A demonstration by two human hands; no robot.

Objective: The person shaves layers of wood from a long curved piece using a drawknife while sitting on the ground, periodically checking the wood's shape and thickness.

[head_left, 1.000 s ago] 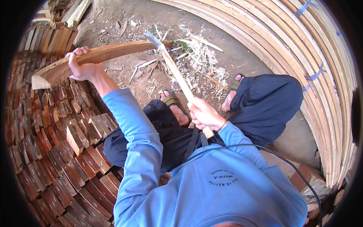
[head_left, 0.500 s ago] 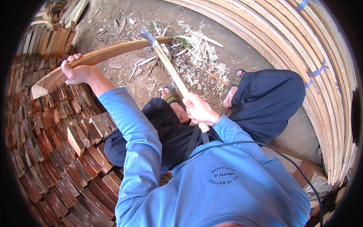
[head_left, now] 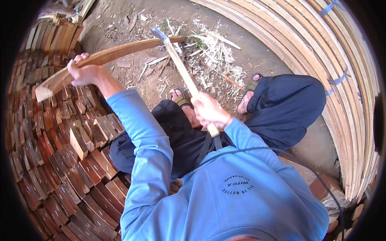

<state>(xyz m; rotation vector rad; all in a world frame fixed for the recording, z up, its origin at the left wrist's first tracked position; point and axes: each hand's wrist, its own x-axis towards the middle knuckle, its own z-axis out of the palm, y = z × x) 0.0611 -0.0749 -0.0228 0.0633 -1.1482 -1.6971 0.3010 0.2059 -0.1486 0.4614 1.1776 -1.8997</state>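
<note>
Two hands at work: curved timber point(head_left: 120, 52) held at ten o'clock, metal-headed tool point(head_left: 181, 66) across its far end

The left hand point(head_left: 86, 75) was at ten o'clock, its fingers hooked over the timber's upper edge and clasping it near the thick end. That pale, squared end pointed toward nine to ten o'clock, while the narrow end reached twelve o'clock, just beside a scatter of wood shavings point(head_left: 219, 56) that spread toward one o'clock on the bare ground point(head_left: 273, 60).

Close to the centre of the view, the right hand point(head_left: 211, 110) had its fingers wrapped around the lower part of the tool's wooden handle. The butt of the handle poked out below that hand, toward five o'clock, and the metal head sat between eleven and twelve, overlapping the timber in this view; whether it touched the wood could not be told.

Two sandalled feet stood apart on the ground, the left foot point(head_left: 189, 110) near the centre and the right foot point(head_left: 247, 94) toward two o'clock. Closely packed wooden blocks point(head_left: 60, 168) filled the side from seven to ten o'clock. Long pale boards point(head_left: 321, 80), bound with blue ties point(head_left: 339, 77), swept from one round to four o'clock, and a dark cable point(head_left: 321, 180) crossed the blue top point(head_left: 193, 205) toward four o'clock
</note>
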